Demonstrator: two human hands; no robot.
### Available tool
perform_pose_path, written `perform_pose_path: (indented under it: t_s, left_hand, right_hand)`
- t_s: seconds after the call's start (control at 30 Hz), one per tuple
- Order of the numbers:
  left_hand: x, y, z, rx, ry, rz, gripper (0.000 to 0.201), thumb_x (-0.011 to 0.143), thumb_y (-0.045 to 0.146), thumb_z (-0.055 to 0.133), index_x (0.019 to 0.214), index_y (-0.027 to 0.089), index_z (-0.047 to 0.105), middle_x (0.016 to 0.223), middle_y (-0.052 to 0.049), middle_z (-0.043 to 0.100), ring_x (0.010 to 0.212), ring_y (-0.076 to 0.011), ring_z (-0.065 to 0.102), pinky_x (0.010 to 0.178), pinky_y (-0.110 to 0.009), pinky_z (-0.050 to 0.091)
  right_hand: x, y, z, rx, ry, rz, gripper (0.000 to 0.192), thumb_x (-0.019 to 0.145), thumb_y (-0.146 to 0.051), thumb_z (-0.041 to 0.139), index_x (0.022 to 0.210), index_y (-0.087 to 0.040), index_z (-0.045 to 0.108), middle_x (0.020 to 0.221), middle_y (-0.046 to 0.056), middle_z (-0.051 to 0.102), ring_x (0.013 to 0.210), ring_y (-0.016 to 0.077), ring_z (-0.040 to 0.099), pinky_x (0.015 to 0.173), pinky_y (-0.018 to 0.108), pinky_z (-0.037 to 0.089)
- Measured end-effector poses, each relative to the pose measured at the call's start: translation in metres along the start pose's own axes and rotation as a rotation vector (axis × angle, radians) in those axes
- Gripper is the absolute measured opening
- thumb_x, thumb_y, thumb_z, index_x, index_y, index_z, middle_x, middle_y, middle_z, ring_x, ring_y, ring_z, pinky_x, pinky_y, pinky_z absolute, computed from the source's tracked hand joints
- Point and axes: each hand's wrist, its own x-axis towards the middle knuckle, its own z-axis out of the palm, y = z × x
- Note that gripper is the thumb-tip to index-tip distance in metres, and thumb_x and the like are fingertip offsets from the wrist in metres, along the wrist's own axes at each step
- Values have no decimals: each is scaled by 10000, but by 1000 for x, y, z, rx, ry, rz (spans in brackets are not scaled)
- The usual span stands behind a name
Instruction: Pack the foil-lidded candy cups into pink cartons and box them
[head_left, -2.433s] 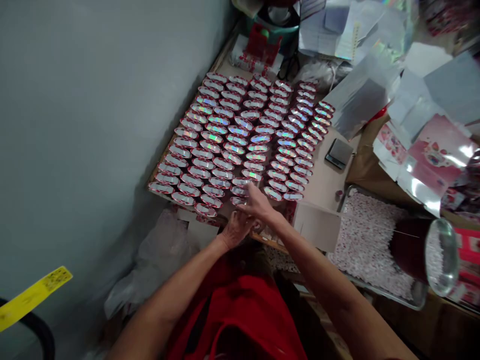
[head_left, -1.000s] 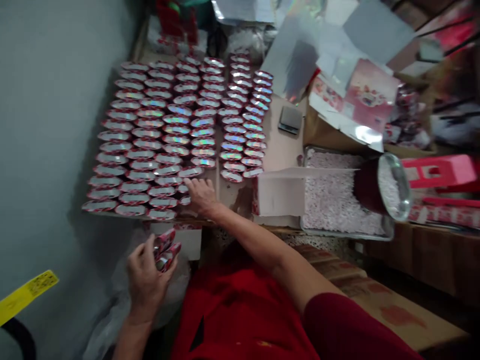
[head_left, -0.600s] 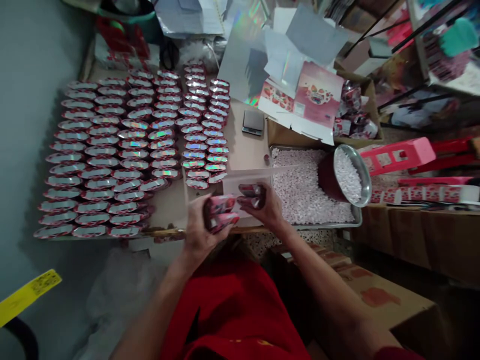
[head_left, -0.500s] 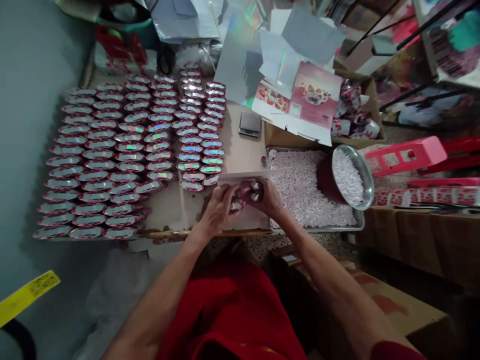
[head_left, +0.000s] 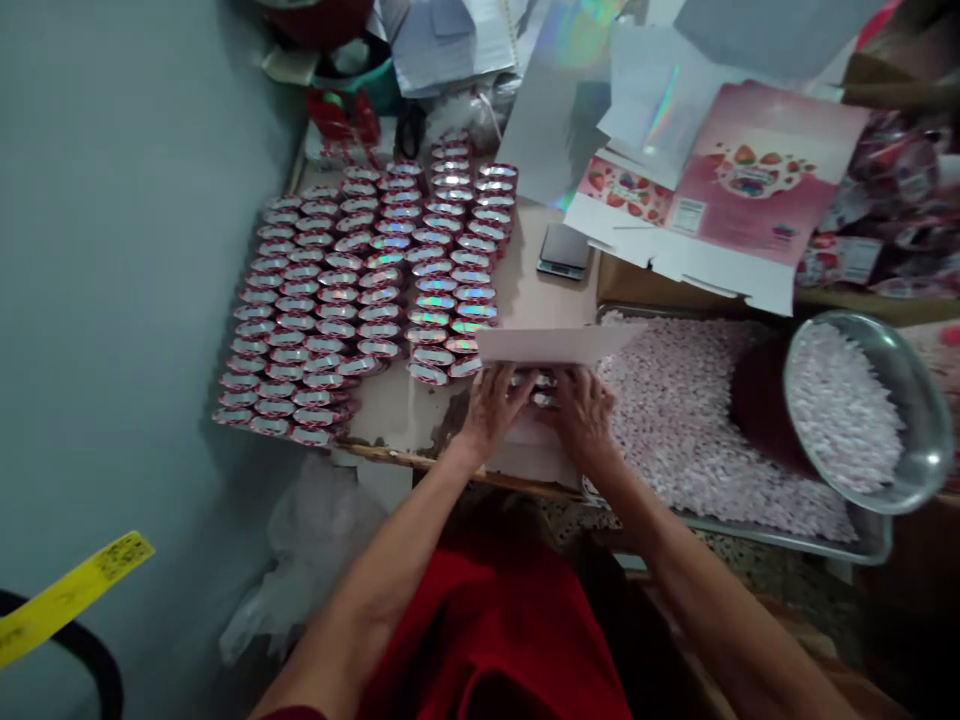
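My left hand (head_left: 491,408) and my right hand (head_left: 585,408) face each other at the table's front edge, fingers curled around a few small red-and-silver pouches (head_left: 545,388). The fingers and thumbs hide most of these pouches. Right behind the fingers stands the upright pale flap (head_left: 540,345) of an open carton, whose lower part is largely covered by my hands. To the left, many matching pouches (head_left: 337,328) are packed in tight rows, their silvery oval ends facing up.
To the right, a metal tray (head_left: 874,545) holds small pale pink-white pieces, with a tilted metal bowl (head_left: 934,440) of them on top. A small digital scale (head_left: 564,250) lies behind the carton. Printed strawberry cartons (head_left: 765,190) lie flat at the back.
My hands have brought the pouches down in front of the upright carton flap and now press in around them. The view has shifted, so the table appears further right.
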Motion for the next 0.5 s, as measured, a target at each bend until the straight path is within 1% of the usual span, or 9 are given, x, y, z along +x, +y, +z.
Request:
perform_pose_path:
  t_s: [0.07, 0.1, 0.13, 0.2, 0.27, 0.3, 0.37, 0.43, 0.5]
  left_hand:
    - [-19, -30, -14, -69, 113, 38, 568, 963, 350, 728, 1502, 282, 560, 1517, -145, 561, 1476, -319, 487, 1246, -514, 414]
    - [-28, -50, -22, -98, 172, 15, 537, 975, 385, 711, 1477, 257, 571, 1494, -155, 572, 1473, -311, 490, 1249, -502, 417]
    - [-36, -72, -28, -116, 212, -31, 532, 979, 405, 698, 1462, 222, 572, 1482, -176, 573, 1475, -316, 487, 1251, -504, 417]
    - [-47, -114, -31, -118, 200, -105, 571, 971, 401, 690, 1466, 154, 549, 1498, -225, 549, 1502, -357, 455, 1253, -549, 400]
    - [-51, -142, -20, -88, 111, -114, 560, 984, 328, 642, 1491, 120, 525, 1532, -256, 524, 1532, -390, 421, 1250, -600, 371]
    - [-51, -148, -12, -69, 76, -119, 532, 999, 278, 596, 1502, 122, 520, 1541, -259, 525, 1540, -394, 415, 1243, -618, 362]
    - [-52, -145, 5, -40, 66, -176, 492, 1023, 215, 517, 1510, 145, 530, 1538, -260, 541, 1534, -395, 430, 1212, -635, 371]
    - [-55, -134, 16, -44, 80, -252, 460, 1034, 223, 506, 1486, 157, 564, 1525, -273, 553, 1497, -402, 472, 1168, -630, 404]
    - [-55, -128, 18, -68, 75, -286, 391, 1030, 247, 539, 1403, 167, 624, 1524, -275, 554, 1449, -400, 515, 1139, -610, 428]
  right_hand:
    - [-12, -25, -16, 133, 116, 13, 516, 964, -330, 726, 1439, -202, 570, 1390, 187, 614, 1304, 358, 547, 1074, 499, 445]
    - [-16, -44, -24, 239, 147, -23, 437, 985, -325, 694, 1395, -214, 590, 1316, 162, 646, 1240, 328, 585, 1047, 474, 483]
    - [-15, -65, -31, 355, 139, -89, 357, 1007, -295, 650, 1353, -224, 605, 1241, 135, 670, 1177, 294, 614, 1018, 439, 517]
    - [0, -113, -34, 523, 43, -227, 311, 1022, -181, 537, 1320, -223, 615, 1196, 115, 688, 1147, 255, 636, 1015, 389, 549]
    - [34, -154, -21, 494, -61, -268, 418, 994, -89, 448, 1376, -164, 600, 1349, 172, 654, 1296, 275, 590, 1126, 425, 506]
    - [54, -169, -11, 418, -95, -239, 467, 981, -63, 426, 1419, -112, 580, 1440, 218, 606, 1379, 302, 542, 1186, 473, 456]
    - [88, -184, 15, 233, -151, -142, 533, 971, -31, 408, 1491, -17, 522, 1533, 301, 523, 1467, 354, 469, 1245, 571, 362]
    - [106, -185, 38, 102, -202, -70, 574, 975, -19, 403, 1544, 23, 465, 1546, 342, 501, 1480, 373, 458, 1245, 610, 335]
    - [107, -176, 54, 46, -205, -80, 601, 982, -22, 388, 1581, 8, 433, 1538, 336, 513, 1468, 373, 469, 1229, 609, 352]
